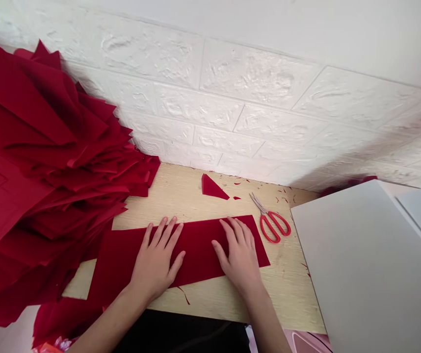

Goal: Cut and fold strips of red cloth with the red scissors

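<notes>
A long strip of dark red fabric (199,252) lies flat across the wooden table, its edges looking layered or folded. My left hand (159,260) rests on its left half, palm down with the fingers spread. On the right half lies my right hand (240,257), also flat, thumb held apart from the fingers. Just beyond the strip's right end is a pair of scissors (269,218) with red handles, blades slightly parted and pointing to the wall. Behind the strip sits a small red triangular offcut (213,187). Neither hand grips anything.
A tall heap of red fabric pieces (48,147) fills the left side and overhangs the table (284,299). A white box-like object (365,264) stands at the right. The white brick-patterned wall (247,117) borders the back. Small red scraps (237,198) are scattered near it.
</notes>
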### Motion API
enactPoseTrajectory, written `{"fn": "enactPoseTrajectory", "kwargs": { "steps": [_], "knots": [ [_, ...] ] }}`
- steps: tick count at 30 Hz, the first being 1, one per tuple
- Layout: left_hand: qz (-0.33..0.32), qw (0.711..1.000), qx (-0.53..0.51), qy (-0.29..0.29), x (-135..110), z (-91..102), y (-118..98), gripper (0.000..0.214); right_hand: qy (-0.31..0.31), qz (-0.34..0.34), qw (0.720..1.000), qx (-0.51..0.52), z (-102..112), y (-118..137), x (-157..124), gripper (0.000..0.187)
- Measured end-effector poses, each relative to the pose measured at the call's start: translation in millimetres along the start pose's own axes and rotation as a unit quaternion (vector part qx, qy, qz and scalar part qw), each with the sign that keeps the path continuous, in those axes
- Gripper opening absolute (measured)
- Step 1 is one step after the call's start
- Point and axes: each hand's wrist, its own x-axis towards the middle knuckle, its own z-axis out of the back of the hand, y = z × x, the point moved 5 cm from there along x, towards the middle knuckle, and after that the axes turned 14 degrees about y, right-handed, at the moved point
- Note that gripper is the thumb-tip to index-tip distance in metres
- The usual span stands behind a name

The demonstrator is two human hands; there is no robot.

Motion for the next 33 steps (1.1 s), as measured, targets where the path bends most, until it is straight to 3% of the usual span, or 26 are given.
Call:
{"fn": "enactPoseTrajectory", "kwargs": {
  "steps": [5,24,33],
  "knots": [
    [0.011,1.0,-0.016,0.0,3,5.1,1,0.058,0.051,0.012,0.998,-0.023,-19,-9,2,0.049],
    [-0.028,1.0,-0.003,-0.01,1,-3.6,9,0.068,0.104,0.062,0.993,0.013,-16,-14,-4,0.069],
    [-0.034,0.999,-0.008,-0.02,0,-2.6,8,0.071,0.091,0.034,0.995,0.015,-13,-12,-4,0.061]
  ]
}}
